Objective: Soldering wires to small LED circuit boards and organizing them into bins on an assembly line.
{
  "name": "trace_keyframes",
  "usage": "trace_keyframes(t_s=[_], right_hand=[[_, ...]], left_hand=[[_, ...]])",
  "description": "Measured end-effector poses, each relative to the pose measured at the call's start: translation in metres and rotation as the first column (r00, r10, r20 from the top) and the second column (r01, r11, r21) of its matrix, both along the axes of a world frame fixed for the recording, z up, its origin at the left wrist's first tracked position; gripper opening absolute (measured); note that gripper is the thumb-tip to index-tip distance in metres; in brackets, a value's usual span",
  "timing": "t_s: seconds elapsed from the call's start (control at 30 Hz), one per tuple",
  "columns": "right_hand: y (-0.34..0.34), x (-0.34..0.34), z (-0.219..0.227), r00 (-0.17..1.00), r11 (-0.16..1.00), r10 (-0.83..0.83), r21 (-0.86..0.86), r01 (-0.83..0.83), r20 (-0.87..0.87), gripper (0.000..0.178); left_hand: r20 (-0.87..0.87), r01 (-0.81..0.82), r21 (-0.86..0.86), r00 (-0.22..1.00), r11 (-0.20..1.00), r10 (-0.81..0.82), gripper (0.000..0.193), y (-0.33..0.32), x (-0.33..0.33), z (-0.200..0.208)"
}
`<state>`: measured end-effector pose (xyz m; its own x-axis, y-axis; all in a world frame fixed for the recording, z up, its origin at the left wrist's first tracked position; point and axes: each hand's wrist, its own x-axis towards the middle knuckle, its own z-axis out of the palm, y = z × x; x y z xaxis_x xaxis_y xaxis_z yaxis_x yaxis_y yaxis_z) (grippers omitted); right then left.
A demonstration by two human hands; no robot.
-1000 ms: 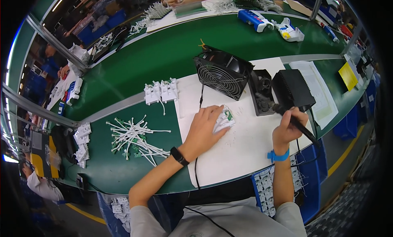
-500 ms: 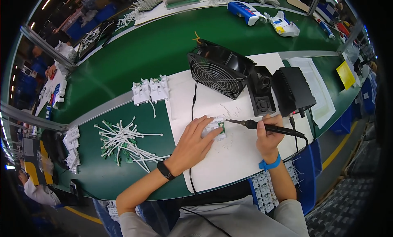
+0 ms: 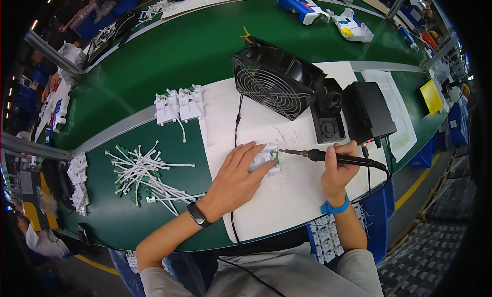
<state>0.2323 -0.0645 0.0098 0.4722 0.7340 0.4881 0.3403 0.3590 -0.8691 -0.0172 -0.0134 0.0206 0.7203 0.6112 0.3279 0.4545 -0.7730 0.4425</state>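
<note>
A small white plastic part with a green circuit board (image 3: 266, 158) at its edge lies on the white mat (image 3: 287, 205) that covers the near side of the tabletop (image 3: 169, 56). The left hand (image 3: 233, 181) lies flat over the part's left side, fingers spread and pressing it down, not curled around it. The soldering iron (image 3: 328, 156) comes in from the right of the part, its metal tip just at the green board; whether it touches cannot be told. The right hand (image 3: 337, 169) is closed around the iron's black handle, with a blue wristband (image 3: 334, 208) on that wrist and a black watch (image 3: 197, 215) on the left one.

Behind the part, toward the far side of the mat, stands a black fan (image 3: 274, 82) tilted on its side, grille facing the person. Right of the fan, and behind and to the right of the part, sit a black iron stand (image 3: 328, 117) and a black soldering station (image 3: 368, 112). A black cable (image 3: 237, 117) runs from the fan past the part's left side toward the near edge.

Left of the part, off the mat on the green surface, lies a loose heap of white wired pieces (image 3: 146, 176). Behind that heap, two white plastic housings (image 3: 179, 105) sit side by side. Far behind the part, a blue and white tool (image 3: 301, 5) lies on the green belt.
</note>
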Motion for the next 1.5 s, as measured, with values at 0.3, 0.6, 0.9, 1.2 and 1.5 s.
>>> trace_keyframes(t_s=[0.3,0.6,0.9,1.2,1.5], right_hand=[[0.001,0.0,-0.002,0.998,0.998,0.067,-0.002,-0.067,-0.008,0.023],[0.003,-0.001,0.001,0.995,0.995,0.094,-0.015,-0.095,-0.018,0.024],[0.003,-0.002,0.003,0.994,0.995,0.097,0.012,-0.097,0.042,0.026],[-0.001,0.008,-0.001,0.998,0.996,0.053,0.072,-0.052,-0.017,0.024],[-0.002,0.003,0.003,0.973,0.98,0.2,0.014,-0.2,-0.114,0.024]], left_hand=[[0.016,0.001,0.0,1.0,1.0,-0.001,0.038,0.0,0.0,-0.001],[0.01,-0.006,0.016,1.0,1.0,0.006,0.038,0.0,0.0,-0.003],[-0.007,-0.022,0.015,1.0,1.0,0.022,0.052,0.001,0.001,-0.005],[-0.047,0.008,0.027,0.999,1.0,-0.007,0.049,0.003,0.001,0.001],[-0.075,0.033,-0.012,0.997,0.999,-0.034,0.049,0.007,0.0,0.009]])
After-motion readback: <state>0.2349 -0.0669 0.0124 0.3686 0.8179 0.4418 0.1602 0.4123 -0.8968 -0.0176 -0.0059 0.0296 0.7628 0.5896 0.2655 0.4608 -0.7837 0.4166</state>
